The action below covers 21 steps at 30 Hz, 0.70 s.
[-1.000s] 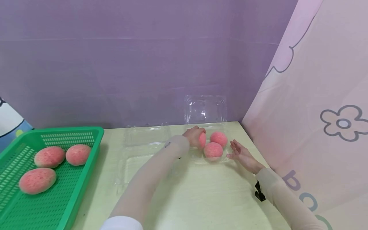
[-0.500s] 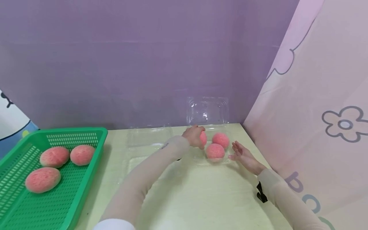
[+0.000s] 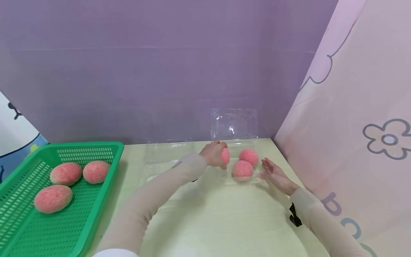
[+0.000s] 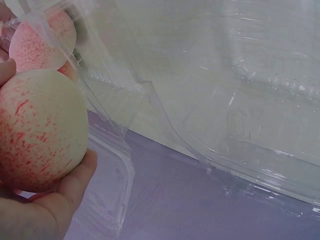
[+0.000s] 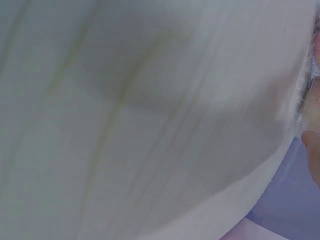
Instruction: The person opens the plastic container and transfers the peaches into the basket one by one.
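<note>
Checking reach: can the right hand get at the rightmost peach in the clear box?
Likely yes: the right hand is beside the clear box, whose raised lid leaves the rightmost peach open from above.

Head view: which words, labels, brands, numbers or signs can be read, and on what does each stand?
"a" or "d": purple letter, tilted, on the pink sheet.
"c" or "o": bluish letter below, same sheet.
Green curve beneath: partly visible, unreadable.
Dark mark on the left sleeve: too small and blurred to read.
No complete word shows.

Soft shadows cross the table (image 3: 244,221) and glare dots the clear lid (image 3: 232,125) (right wrist view: dim, blurred).
</note>
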Each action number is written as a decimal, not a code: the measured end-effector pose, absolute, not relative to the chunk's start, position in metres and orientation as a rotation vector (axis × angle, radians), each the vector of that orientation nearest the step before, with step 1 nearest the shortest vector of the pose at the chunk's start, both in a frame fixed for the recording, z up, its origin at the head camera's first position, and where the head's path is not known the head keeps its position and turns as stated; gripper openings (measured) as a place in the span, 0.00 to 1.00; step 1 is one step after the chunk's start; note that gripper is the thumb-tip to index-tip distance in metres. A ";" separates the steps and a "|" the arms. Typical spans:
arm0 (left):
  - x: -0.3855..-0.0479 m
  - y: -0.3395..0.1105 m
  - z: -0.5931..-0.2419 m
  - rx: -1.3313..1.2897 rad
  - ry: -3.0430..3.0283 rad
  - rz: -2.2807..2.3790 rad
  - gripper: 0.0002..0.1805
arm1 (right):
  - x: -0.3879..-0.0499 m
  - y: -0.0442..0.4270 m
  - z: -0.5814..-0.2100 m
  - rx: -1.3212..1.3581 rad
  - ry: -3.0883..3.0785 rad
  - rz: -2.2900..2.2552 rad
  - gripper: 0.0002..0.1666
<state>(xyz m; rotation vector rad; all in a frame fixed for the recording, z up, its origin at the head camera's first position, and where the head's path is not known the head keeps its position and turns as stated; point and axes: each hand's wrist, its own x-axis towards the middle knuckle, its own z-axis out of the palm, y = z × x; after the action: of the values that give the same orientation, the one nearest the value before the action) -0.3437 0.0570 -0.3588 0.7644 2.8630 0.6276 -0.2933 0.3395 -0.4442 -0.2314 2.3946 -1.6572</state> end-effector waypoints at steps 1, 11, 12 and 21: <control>-0.342 0.056 -0.359 0.770 2.864 0.633 0.44 | -0.293 0.340 -0.444 -0.231 2.393 -1.659 0.52; -0.336 0.043 -0.358 0.765 2.870 0.692 0.42 | -0.291 0.341 -0.440 -0.241 2.432 -1.595 0.53; -0.335 0.041 -0.357 0.768 2.874 0.688 0.41 | -0.291 0.341 -0.439 -0.240 2.430 -1.595 0.53; -0.334 0.030 -0.348 0.769 2.903 0.691 0.41 | -0.295 0.339 -0.442 -0.215 2.402 -1.626 0.52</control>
<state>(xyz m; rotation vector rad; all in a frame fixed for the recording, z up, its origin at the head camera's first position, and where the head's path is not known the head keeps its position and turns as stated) -0.3339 0.0298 -0.3478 0.7687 2.9029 0.6907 -0.2947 0.3390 -0.4419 -0.2151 2.4024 -1.6255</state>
